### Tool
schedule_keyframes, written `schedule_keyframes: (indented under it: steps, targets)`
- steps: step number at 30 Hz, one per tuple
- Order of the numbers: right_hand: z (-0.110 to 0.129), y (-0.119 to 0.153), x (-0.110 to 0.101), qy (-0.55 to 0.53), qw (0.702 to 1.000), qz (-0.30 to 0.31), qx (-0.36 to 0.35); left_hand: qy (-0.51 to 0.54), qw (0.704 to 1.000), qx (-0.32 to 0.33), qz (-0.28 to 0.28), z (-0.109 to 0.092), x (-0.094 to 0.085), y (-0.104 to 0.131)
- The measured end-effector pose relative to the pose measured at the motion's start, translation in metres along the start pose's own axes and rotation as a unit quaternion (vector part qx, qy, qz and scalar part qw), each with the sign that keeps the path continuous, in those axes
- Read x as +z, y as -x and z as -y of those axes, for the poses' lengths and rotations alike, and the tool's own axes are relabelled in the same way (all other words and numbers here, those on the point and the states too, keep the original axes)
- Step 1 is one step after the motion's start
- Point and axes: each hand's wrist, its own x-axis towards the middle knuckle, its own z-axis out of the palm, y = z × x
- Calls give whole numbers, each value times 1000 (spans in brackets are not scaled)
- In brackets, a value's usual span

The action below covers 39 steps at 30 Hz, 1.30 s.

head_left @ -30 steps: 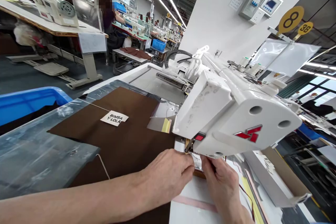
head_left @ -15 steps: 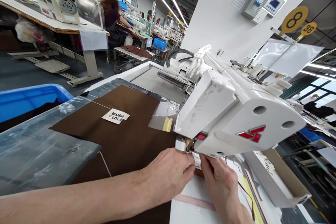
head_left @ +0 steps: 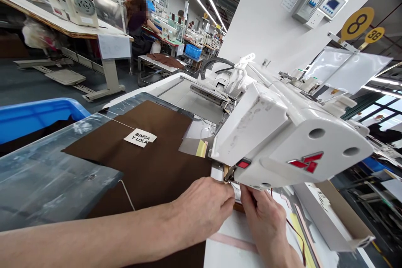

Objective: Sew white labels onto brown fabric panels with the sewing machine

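Under the head of a white sewing machine (head_left: 292,142), my left hand (head_left: 205,207) is closed, its fingers curled down near the needle area. Close beside it on the right, my right hand (head_left: 266,220) is also closed, thumb against fingers. The machine head and the hands themselves hide what the fingertips grip. A thin brown strip (head_left: 297,232) trails along the right hand's side. Brown fabric (head_left: 163,167) spreads flat to the left, partly beneath my left forearm. On it lies a white tag (head_left: 140,137) lettered BIMBA Y LOLA, with a white cord (head_left: 126,194) nearer to me.
A clear plastic sheet (head_left: 59,188) covers the table at left, beside a blue bin (head_left: 47,111) holding dark cloth. An open cardboard box (head_left: 344,209) with white pieces stands at right. Farther back, a person (head_left: 138,21) sits among other sewing machines.
The view has shifted a little, so the surroundings sit slightly farther right. Both hands keep their pose under the machine head.
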Motion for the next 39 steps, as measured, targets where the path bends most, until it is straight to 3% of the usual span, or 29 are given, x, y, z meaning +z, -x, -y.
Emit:
schedule_keyframes:
  steps: [23,39]
  targets:
    - [2,0,0,18,1000,-6,-15,-41,999,22,-2,-1,0,1]
    - [-4,3,1,7,1000,13,-27,-120,991,34,41,-9,-6,-5]
